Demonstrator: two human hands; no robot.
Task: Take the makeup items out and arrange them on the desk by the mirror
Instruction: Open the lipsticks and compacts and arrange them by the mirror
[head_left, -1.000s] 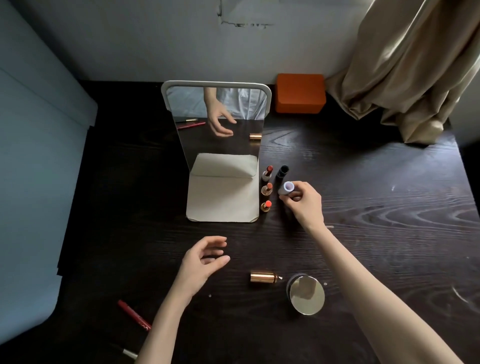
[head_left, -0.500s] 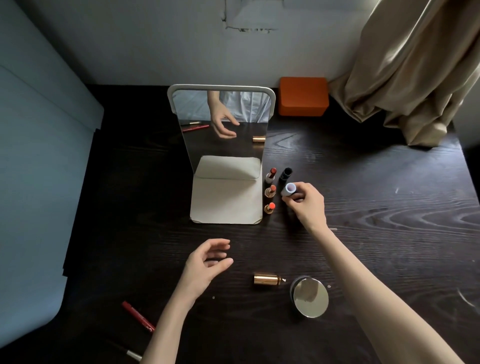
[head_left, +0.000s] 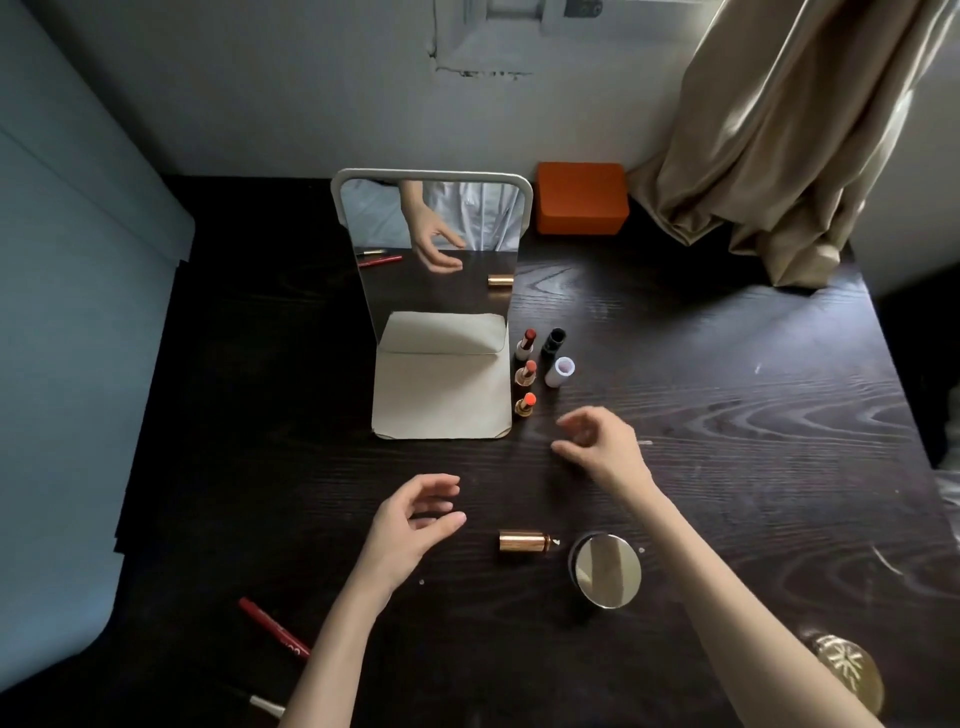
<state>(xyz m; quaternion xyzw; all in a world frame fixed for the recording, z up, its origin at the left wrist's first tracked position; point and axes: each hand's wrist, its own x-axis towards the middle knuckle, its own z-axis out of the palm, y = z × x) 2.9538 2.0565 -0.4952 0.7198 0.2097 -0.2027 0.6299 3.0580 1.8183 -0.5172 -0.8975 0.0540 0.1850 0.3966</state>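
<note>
A white-framed standing mirror (head_left: 436, 249) sits on its pale base on the dark desk (head_left: 727, 415). Right of the base stand three uncapped lipsticks (head_left: 525, 373) in a row, then a black tube (head_left: 552, 341) and a white tube (head_left: 560, 371). My right hand (head_left: 597, 447) hovers just in front of the white tube, fingers loosely curled, holding nothing. Lower down, my left hand (head_left: 415, 519) hangs relaxed and empty. A gold cap (head_left: 523, 541) lies on its side beside a round compact mirror (head_left: 607, 570).
An orange box (head_left: 581, 205) stands at the back by the wall, with a beige curtain (head_left: 779, 145) to its right. A red pencil (head_left: 272, 627) and a white-tipped stick (head_left: 266, 705) lie at the near left. A gold ornate lid (head_left: 852, 673) sits at the near right.
My right hand has let go of the white tube, which now stands behind the black one's row, and has drawn back toward me. The left hand has barely moved.
</note>
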